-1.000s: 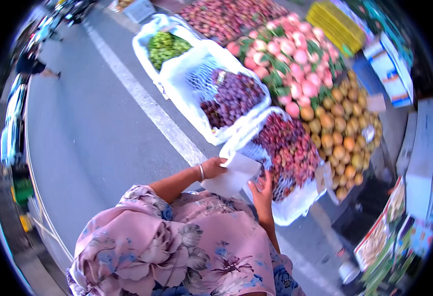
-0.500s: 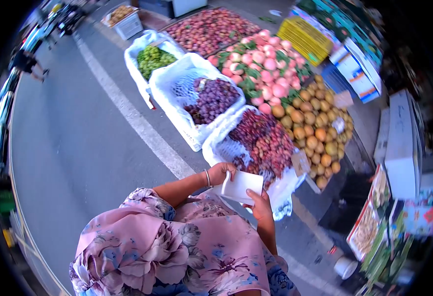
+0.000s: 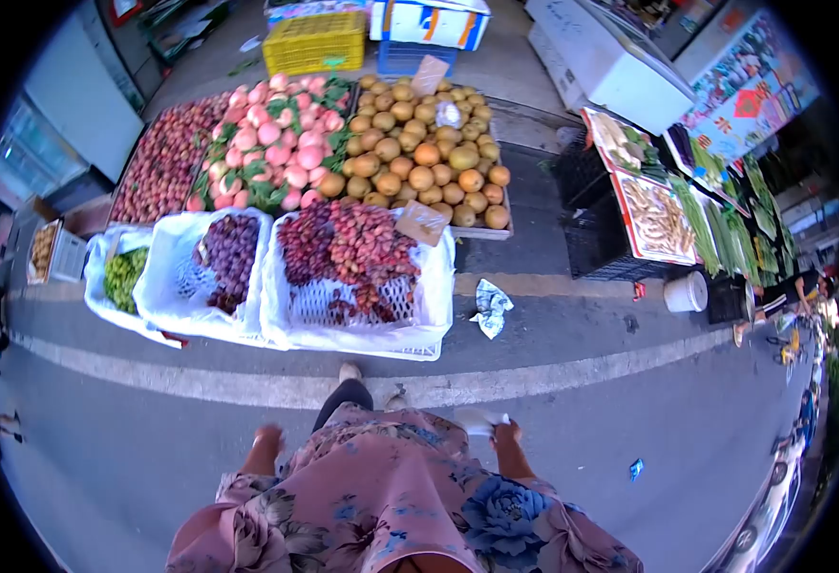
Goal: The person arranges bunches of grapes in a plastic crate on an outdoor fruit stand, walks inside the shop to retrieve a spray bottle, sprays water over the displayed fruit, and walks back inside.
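My right hand [image 3: 507,434] hangs low at my side and grips the edge of a thin white piece [image 3: 478,420], blurred, whose material I cannot make out. My left hand [image 3: 266,441] hangs on the other side, smeared by motion; its fingers do not show clearly. Ahead of both hands stand white-lined crates [image 3: 352,341] in a row. Red grapes [image 3: 348,250] lie in the right one, dark purple grapes [image 3: 232,256] in the middle one, and green grapes [image 3: 125,279] in the left one.
Behind the grapes lie pink peaches [image 3: 281,143], brown round fruit [image 3: 410,158] and small reddish fruit [image 3: 163,162]. Crumpled paper [image 3: 491,307] is on the ground. Vegetables [image 3: 663,215] and a white bucket [image 3: 686,292] stand right. A person [image 3: 787,296] is far right.
My view has swung right and back from the crates. Both hands held the white piece near the red grapes; now they are lowered and apart, and only the right holds it.
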Demonstrator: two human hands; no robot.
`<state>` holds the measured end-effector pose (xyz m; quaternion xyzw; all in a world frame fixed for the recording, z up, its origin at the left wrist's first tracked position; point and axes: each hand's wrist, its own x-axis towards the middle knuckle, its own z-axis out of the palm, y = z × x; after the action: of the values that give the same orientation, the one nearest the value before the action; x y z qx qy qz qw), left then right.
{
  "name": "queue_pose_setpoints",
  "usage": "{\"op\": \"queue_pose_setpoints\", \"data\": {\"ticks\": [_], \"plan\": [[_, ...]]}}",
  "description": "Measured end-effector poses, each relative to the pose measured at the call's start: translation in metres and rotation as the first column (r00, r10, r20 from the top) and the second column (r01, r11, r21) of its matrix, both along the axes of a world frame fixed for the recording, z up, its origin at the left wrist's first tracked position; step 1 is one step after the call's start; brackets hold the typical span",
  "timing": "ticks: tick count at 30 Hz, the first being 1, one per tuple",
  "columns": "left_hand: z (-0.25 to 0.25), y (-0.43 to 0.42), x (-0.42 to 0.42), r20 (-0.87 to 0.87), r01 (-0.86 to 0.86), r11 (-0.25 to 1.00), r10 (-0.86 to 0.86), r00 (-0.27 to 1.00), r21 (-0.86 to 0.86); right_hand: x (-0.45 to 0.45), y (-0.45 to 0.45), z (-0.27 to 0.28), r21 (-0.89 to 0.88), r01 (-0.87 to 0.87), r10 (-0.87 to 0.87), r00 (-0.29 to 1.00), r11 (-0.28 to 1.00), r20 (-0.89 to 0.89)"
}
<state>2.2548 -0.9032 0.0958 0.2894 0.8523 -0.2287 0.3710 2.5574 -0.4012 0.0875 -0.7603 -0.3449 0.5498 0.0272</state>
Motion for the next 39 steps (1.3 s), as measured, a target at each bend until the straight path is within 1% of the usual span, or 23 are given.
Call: {"op": "queue_pose_setpoints", "data": {"ticks": [1,3,4,6,8,10,11,12,13,14,15,17,18,19,21,22,25,27,31,33,36,37,39], "plan": [[0.06,0.02,0.01,0.175,-0.024,0.975,0.063,0.983,-0.22,0.008,-0.006,0.005,0.008,-0.034,0.034,0.999,0.999,0.041],[0.064,-0.009,0.019,0.236,-0.173,0.911,0.274,0.932,-0.374,0.008,-0.009,0.007,-0.008,-0.152,0.152,0.982,0.988,0.108],[0.055,-0.021,0.005,0.245,-0.218,0.911,0.314,0.917,-0.351,-0.014,-0.009,0.007,-0.032,-0.221,0.223,0.963,0.975,0.154],[0.053,-0.023,-0.013,0.249,-0.308,0.905,0.383,0.89,-0.293,-0.041,-0.011,0.013,-0.027,-0.174,0.175,0.983,0.984,0.055],[0.041,-0.015,-0.031,0.246,-0.388,0.898,0.432,0.868,-0.208,-0.065,-0.009,0.009,-0.027,-0.085,0.087,0.993,0.996,0.076],[0.024,0.01,-0.057,0.243,-0.445,0.894,0.445,0.862,-0.056,-0.104,0.008,0.012,-0.012,-0.053,0.054,0.997,0.999,0.054],[0.011,0.025,-0.074,0.26,-0.537,0.842,0.507,0.821,0.054,-0.116,0.013,0.012,0.039,-0.014,0.017,0.998,0.999,-0.057],[-0.006,0.044,-0.093,0.332,-0.722,0.673,0.652,0.682,0.163,-0.125,0.022,0.01,0.085,0.03,-0.016,0.986,0.996,-0.168],[-0.02,0.065,-0.108,0.457,-0.893,0.393,0.767,0.451,0.221,-0.135,0.036,0.015,0.104,0.124,-0.077,0.926,0.987,-0.369],[-0.007,0.102,-0.11,0.556,-0.967,0.141,0.797,0.237,0.21,-0.143,0.06,0.022,0.081,0.067,-0.02,0.875,0.994,-0.483],[0.035,0.157,-0.109,0.641,-0.976,-0.122,0.767,0.022,0.179,-0.149,0.081,0.039,0.047,0.069,-0.026,0.789,0.997,-0.614],[0.058,0.222,-0.13,0.693,-0.98,-0.079,0.717,0.072,0.184,-0.158,0.117,0.05,0.0,0.081,-0.071,0.87,0.997,-0.489],[0.057,0.244,-0.131,0.689,-0.973,0.01,0.704,0.171,0.232,-0.155,0.129,0.036,0.018,0.006,0.002,0.909,1.0,-0.416],[0.062,0.272,-0.131,0.74,-0.971,-0.013,0.65,0.174,0.24,-0.145,0.145,0.026,0.04,-0.047,0.057,0.941,0.998,-0.334],[0.05,0.313,-0.129,0.699,-0.958,0.036,0.676,0.232,0.284,-0.128,0.158,0.015,0.099,-0.156,0.171,0.972,0.983,-0.163],[0.043,0.332,-0.12,0.672,-0.961,0.053,0.704,0.227,0.27,-0.113,0.167,0.011,0.106,-0.097,0.112,0.982,0.99,-0.15],[0.017,0.386,-0.092,0.549,-0.95,0.123,0.792,0.268,0.286,-0.056,0.186,-0.011,-0.224,0.132,-0.221,0.868,0.966,-0.444],[0.006,0.426,-0.059,0.454,-0.955,0.179,0.849,0.272,0.238,-0.005,0.209,-0.043,-0.294,0.016,-0.145,0.894,0.956,-0.423],[-0.016,0.529,0.018,0.36,-0.955,0.293,0.888,0.286,0.038,0.099,0.276,-0.052,-0.228,0.063,-0.147,0.916,0.972,-0.373],[-0.023,0.6,0.051,0.417,-0.933,0.359,0.85,0.321,-0.014,0.155,0.318,-0.045,-0.293,0.276,-0.362,0.882,0.915,-0.302],[-0.021,0.721,0.103,0.633,-0.906,0.421,0.689,0.353,0.047,0.236,0.373,-0.058,-0.184,0.336,-0.363,0.922,0.924,-0.136],[-0.026,0.751,0.113,0.732,-0.868,0.48,0.546,0.407,0.126,0.255,0.396,-0.059,-0.152,0.338,-0.348,0.936,0.929,-0.05],[-0.006,0.816,0.141,0.819,-0.825,0.521,0.362,0.444,0.217,0.289,0.429,-0.054,-0.136,0.38,-0.386,0.922,0.915,-0.024]]}}
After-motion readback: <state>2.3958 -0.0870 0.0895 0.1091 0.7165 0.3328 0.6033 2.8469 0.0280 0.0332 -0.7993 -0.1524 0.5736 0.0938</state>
